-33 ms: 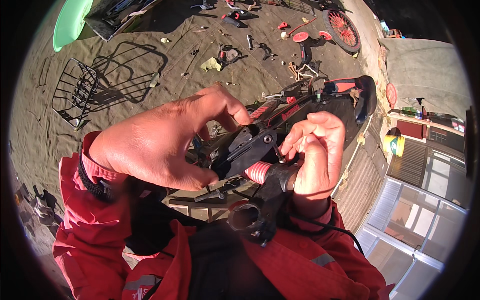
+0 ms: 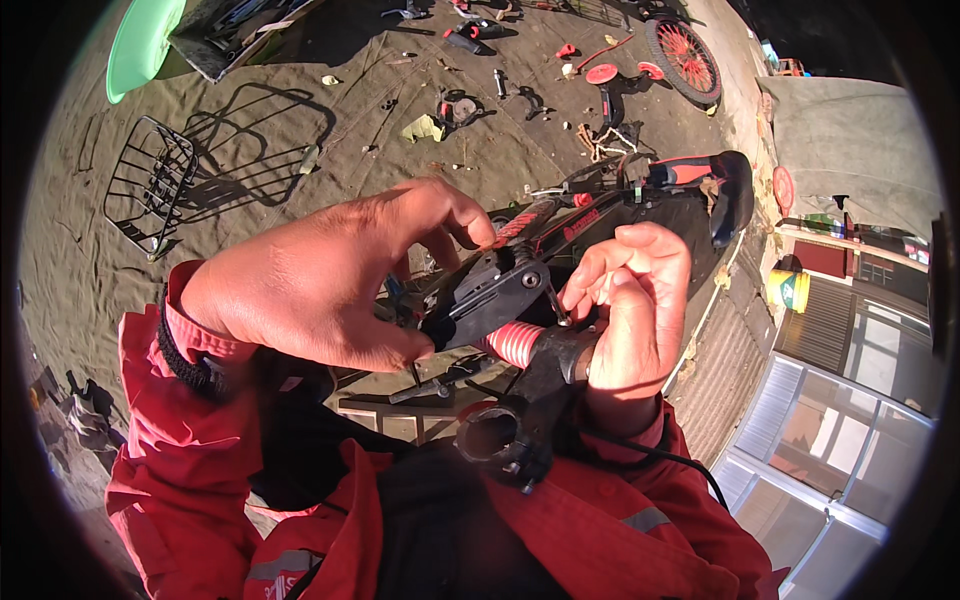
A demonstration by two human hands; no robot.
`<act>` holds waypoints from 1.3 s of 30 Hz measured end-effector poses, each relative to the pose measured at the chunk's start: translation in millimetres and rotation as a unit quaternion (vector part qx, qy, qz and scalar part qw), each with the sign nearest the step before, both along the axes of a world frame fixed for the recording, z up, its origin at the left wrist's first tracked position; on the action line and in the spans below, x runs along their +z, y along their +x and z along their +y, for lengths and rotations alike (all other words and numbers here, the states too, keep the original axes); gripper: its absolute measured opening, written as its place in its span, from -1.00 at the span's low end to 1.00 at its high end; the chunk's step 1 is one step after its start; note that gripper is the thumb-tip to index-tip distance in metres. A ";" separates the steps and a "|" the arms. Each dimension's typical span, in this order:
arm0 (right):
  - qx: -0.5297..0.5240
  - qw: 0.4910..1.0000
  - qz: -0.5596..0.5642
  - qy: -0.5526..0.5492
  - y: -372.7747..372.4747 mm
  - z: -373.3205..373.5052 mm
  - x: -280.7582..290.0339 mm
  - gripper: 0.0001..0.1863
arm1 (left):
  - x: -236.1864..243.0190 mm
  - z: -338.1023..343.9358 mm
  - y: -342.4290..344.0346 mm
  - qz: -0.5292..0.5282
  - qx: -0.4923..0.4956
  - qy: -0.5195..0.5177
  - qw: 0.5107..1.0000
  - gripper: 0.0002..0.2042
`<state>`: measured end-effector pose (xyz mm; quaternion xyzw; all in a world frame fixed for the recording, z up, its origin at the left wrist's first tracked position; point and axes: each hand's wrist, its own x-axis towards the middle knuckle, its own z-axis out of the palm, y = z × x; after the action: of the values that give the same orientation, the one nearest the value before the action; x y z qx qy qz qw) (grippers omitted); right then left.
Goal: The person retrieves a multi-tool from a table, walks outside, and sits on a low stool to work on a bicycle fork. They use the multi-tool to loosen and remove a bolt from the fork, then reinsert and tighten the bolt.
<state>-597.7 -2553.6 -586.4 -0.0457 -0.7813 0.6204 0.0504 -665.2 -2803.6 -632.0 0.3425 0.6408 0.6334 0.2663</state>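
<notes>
My left hand (image 2: 330,270) curves around a black folding multi-tool (image 2: 490,305), its thumb at the tool's near end and its fingers along the far side. From the tool's round pivot a short hex key (image 2: 554,303) points toward a black bicycle stem (image 2: 555,365). My right hand (image 2: 635,310) is closed beside the key's tip, fingers curled; what they pinch is hidden. The stem has an open round clamp (image 2: 490,432) at its near end. A red-and-white ribbed part (image 2: 512,343) adjoins the stem under the tool. Beyond my hands lies the black-and-red bicycle frame (image 2: 575,228).
On the brown ground cloth (image 2: 370,200) lie a black wire basket (image 2: 150,185), a red-spoked wheel (image 2: 685,62) and several loose bike parts. A green basin (image 2: 140,50) is at far left. The black saddle (image 2: 733,198) and a yellow bucket (image 2: 790,290) are right.
My left hand and the multi-tool have shifted very slightly to the left, and the tool's pivot end sits a little lower. My right hand and the stem look unmoved.
</notes>
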 end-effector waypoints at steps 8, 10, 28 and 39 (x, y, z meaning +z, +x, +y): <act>-0.001 1.000 -0.007 -0.018 -0.2 -0.5 -0.7 -0.60 | -22.3 18.7 -13.8 0.003 0.025 -0.159 0.987 -0.57; -0.008 0.999 -0.014 -0.038 -0.1 0.0 -0.9 -0.60 | -25.7 29.3 -13.9 -0.049 0.029 -0.122 0.991 -0.59; 0.013 0.998 0.018 -0.059 0.2 8.8 -8.4 -0.69 | 1.3 86.0 -17.6 -0.357 0.104 0.218 0.903 -0.54; 0.091 0.917 0.140 0.363 0.1 8.7 1.6 -0.69 | 36.2 70.0 1.1 -0.260 0.055 0.274 0.924 -0.37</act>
<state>-597.6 -2544.9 -584.9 0.1343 -0.9386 0.2962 0.1152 -664.0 -2733.6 -595.8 0.1898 0.3685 0.8645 0.2842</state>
